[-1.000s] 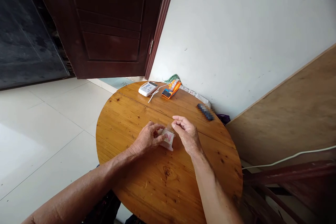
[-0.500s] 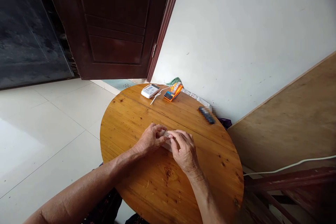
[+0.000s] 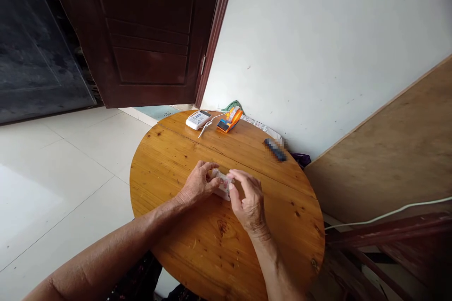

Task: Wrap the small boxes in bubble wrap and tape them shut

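A small whitish packet [image 3: 223,190], see-through in places and with faint pink marks, lies near the middle of the round wooden table [image 3: 169,150]. My left hand [image 3: 200,182] grips its left end, thumb along the near face and fingers over the far side. At the right end, my right hand [image 3: 248,197] curls its thumb and forefinger about the edge in a C shape. My hands cover both ends of the packet, and its contents are unclear.
Toward the back stand a white device with a dark screen [image 3: 198,120], a white cord [image 3: 205,129] and an orange tape dispenser [image 3: 229,120]. A blurred dark oblong item [image 3: 275,149] lies at the back right. A white wall [image 3: 318,56] rises behind the table.
My right hand's fingers have drawn back from the packet's middle to its right end, baring more of its top. My left hand keeps its grip. The view has shifted slightly.
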Available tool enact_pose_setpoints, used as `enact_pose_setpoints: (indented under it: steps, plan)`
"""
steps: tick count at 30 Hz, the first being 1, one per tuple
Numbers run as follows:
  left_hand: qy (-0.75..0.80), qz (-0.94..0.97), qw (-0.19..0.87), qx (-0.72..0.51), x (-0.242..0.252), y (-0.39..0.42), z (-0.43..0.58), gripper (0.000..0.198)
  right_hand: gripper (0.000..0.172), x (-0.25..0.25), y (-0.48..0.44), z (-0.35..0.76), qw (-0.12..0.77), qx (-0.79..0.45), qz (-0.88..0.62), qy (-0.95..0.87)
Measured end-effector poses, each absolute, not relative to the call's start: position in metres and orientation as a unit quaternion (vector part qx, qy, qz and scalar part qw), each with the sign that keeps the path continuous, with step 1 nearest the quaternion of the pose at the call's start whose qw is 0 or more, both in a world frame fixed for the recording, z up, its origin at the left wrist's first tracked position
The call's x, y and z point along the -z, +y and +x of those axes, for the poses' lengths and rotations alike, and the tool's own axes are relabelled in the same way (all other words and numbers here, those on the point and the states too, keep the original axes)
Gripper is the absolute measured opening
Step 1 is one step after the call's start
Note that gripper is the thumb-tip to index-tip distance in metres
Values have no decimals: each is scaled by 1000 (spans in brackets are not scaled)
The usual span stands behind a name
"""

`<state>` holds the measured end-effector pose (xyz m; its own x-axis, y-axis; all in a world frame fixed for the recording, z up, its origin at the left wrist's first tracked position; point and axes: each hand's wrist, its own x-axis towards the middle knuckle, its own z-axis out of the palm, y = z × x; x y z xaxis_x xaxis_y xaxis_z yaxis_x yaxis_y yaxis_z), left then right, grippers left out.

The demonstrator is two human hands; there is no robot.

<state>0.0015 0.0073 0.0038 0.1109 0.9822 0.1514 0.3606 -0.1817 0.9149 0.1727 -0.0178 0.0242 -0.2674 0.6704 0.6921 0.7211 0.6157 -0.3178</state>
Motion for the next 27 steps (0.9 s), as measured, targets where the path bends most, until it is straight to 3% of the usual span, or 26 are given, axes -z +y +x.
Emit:
enact_pose_setpoints:
  steps: [6, 12, 27]
  plan:
    - [508, 648, 375, -425, 2, 9, 1, 37, 71, -17, -14, 180, 363, -145, -484, -783]
    - [503, 649, 392, -414, -3, 9, 1, 37, 54, -18, -12, 173, 339, -89, -467, -812]
    - [506, 641, 385, -431, -4, 5, 6, 25, 46, -21, -9, 172, 331, -109, -472, -810]
